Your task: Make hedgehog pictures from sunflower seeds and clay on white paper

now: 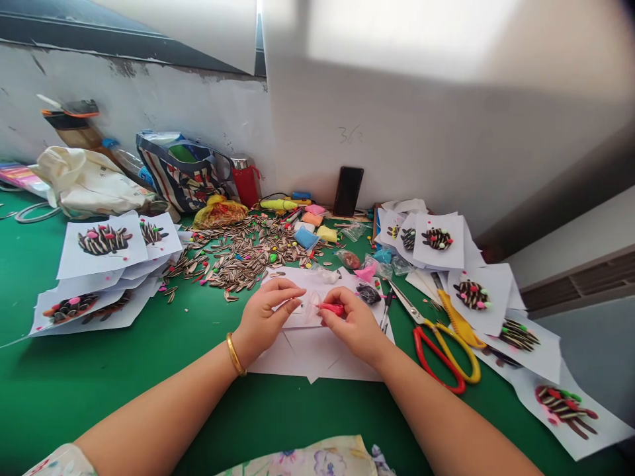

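My left hand (pixel 272 312) hovers over the near sheets of white paper (pixel 297 354), its thumb and fingertips drawn together. A tiny dark speck shows at those tips, too small to name. A short distance to the right, my right hand (pixel 350 324) pinches a small red piece (pixel 333 309) that looks like modelling clay. Behind the hands lies a black lump in clear wrap (pixel 368 293), with a black pen (pixel 386 311) beside it. A loose heap of striped sunflower seeds (pixel 243 261) spreads across the green table beyond the paper.
Stacked cards with seed hedgehogs stand at left (pixel 104 254) and right (pixel 479 297). Red-and-yellow scissors (pixel 436 337) lie right of the paper, near a yellow tool (pixel 459 320). A phone (pixel 348 192), red flask (pixel 245 182) and bags (pixel 183 172) line the wall.
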Motion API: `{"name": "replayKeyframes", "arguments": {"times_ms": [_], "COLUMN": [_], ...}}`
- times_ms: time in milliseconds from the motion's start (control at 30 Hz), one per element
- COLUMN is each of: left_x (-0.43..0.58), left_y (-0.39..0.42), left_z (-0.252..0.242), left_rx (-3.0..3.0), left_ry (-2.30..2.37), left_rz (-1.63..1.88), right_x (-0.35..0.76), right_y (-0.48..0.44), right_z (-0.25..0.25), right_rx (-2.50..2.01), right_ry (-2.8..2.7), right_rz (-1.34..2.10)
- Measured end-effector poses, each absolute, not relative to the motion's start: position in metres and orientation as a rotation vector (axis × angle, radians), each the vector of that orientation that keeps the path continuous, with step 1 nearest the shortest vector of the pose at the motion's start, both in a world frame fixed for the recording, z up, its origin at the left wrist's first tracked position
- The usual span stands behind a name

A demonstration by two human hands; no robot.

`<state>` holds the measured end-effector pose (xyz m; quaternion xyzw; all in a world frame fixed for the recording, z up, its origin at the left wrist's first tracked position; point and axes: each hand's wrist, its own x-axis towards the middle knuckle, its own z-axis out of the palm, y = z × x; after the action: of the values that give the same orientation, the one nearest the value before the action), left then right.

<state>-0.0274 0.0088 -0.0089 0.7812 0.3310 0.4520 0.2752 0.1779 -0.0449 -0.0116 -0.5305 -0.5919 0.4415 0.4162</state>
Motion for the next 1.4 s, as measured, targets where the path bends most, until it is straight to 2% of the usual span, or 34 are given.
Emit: {"name": "replayKeyframes", "arguments": {"times_ms": [433, 600, 700, 900, 1100, 1400], "left_x": [-0.03, -0.03, -0.031, -0.032, -0.032, -0.031], "left_y": [0.02, 0.022, 0.023, 0.022, 0.023, 0.024], "left_z": [-0.013, -0.015, -0.014, -0.016, -0.016, -0.018], "left_rx": [1.886, 1.698, 1.76, 1.841, 1.98, 2.07], "left_ry": [1.097, 1.129, 1.173, 1.169, 1.163, 1.132], "left_rz": [1.112, 1.086, 1.118, 1.084, 1.025, 0.987], "right_x": [0.202, 0.219, 0.223, 0.217, 0.217, 0.216], "right_y": [-0.029, -0.019, -0.017, -0.021, -0.022, -0.022], "right_z": [-0.012, -0.014, -0.015, -0.016, -0.016, -0.018], "right_rx": [-1.432, -1.596, -1.658, -1.649, -1.792, -1.843], "right_ry": [-1.39, -1.435, -1.478, -1.636, -1.844, -1.98], "right_rz": [0.983, 0.762, 0.596, 0.502, 0.2, 0.038]}}
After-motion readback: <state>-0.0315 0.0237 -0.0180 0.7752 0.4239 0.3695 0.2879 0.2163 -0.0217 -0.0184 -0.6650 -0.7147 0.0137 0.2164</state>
